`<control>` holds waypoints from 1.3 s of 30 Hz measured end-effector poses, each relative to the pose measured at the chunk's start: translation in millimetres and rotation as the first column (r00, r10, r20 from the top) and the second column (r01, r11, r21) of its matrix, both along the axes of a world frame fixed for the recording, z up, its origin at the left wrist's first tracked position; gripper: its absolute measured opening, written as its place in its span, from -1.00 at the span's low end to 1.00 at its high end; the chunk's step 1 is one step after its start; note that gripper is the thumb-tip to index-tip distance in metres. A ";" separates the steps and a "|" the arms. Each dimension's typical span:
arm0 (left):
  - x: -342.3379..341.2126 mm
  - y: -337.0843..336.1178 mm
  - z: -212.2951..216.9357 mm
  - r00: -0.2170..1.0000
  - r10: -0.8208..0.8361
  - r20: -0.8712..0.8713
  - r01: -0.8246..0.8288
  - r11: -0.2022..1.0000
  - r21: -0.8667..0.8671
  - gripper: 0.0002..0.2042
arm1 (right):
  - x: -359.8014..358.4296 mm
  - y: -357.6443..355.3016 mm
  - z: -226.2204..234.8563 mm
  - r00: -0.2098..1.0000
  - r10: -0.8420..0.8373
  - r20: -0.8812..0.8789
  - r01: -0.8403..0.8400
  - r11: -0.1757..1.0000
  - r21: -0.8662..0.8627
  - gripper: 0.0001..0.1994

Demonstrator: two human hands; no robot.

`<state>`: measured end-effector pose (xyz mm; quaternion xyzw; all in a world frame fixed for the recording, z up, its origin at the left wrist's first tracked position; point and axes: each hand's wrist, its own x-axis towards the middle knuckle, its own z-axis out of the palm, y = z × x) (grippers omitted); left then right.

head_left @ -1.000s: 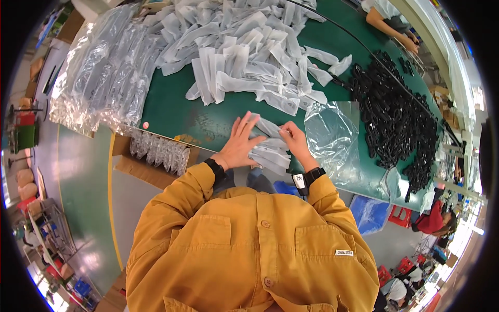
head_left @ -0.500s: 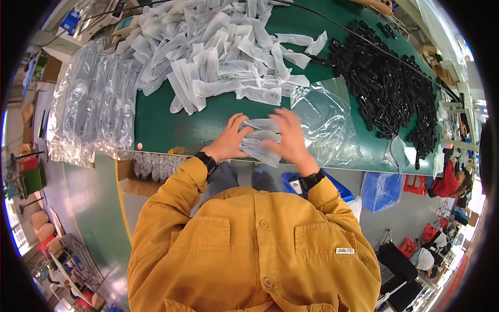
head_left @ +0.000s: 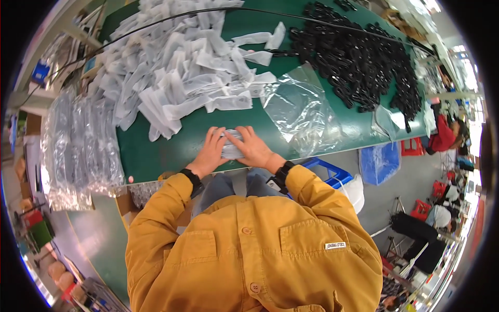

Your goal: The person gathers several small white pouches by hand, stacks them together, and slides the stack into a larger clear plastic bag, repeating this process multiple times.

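A small stack of translucent white pouches [head_left: 232, 150] lies near the table's front edge, squared up between my two hands. My left hand [head_left: 209, 153] wraps its left side, and my right hand [head_left: 254, 150] wraps its right side, fingers reaching over the top. The fingertips nearly meet, covering part of the stack. Beyond my hands, a large loose pile of similar pouches [head_left: 192, 65] spreads over the green table [head_left: 195, 136]. To the right of my right hand lies a flat clear plastic bag [head_left: 299, 112].
A heap of black coiled cables [head_left: 358, 60] covers the far right. Filled clear bags [head_left: 83, 140] line the table's left end. A thin black cable [head_left: 171, 17] spans the far side. Blue crates [head_left: 382, 162] stand on the floor at right, beside a red one [head_left: 412, 146].
My right hand has come down from above the pouches onto their right side. Both hands now press the stack together. The view has turned, tilting the table edge.
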<state>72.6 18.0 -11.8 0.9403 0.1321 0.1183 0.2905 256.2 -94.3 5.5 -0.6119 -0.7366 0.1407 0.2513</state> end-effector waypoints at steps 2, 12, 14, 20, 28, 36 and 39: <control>4.4 9.8 -2.6 0.999 -0.029 0.021 0.029 1.000 0.000 -0.25 | -3.8 4.2 -2.5 0.999 -0.049 0.001 0.049 0.998 -0.047 -0.09; 79.7 -30.7 35.0 0.980 0.122 0.160 -0.040 0.897 -0.441 -0.47 | 44.1 -136.7 66.7 0.895 -0.374 -0.245 0.312 0.915 -0.255 -0.17; 113.3 -66.5 55.3 0.988 -0.003 0.157 0.058 0.936 -0.348 -0.43 | 70.0 -200.4 80.2 0.802 -0.566 -0.191 0.504 0.813 -0.292 -0.19; 222.5 -138.8 54.8 0.964 0.000 0.267 0.034 0.992 -0.125 -0.55 | 118.0 -256.8 73.8 0.486 -0.874 0.015 0.864 0.478 -0.160 -0.18; 242.0 -119.4 69.9 0.927 -0.240 0.289 0.282 0.952 -0.115 -0.71 | 155.8 -168.7 28.2 0.591 -0.803 0.074 0.806 0.586 -0.082 -0.20; 235.6 -128.1 94.5 0.893 -0.310 0.327 0.384 0.903 -0.191 -0.73 | 159.4 -84.1 -0.5 0.553 -0.714 -0.429 0.609 0.698 -0.375 -0.23; 232.1 -136.8 121.6 0.885 -0.364 0.289 0.457 0.797 -0.395 -0.76 | 150.7 -67.0 24.5 0.681 -0.731 -0.026 0.714 0.672 -0.196 -0.21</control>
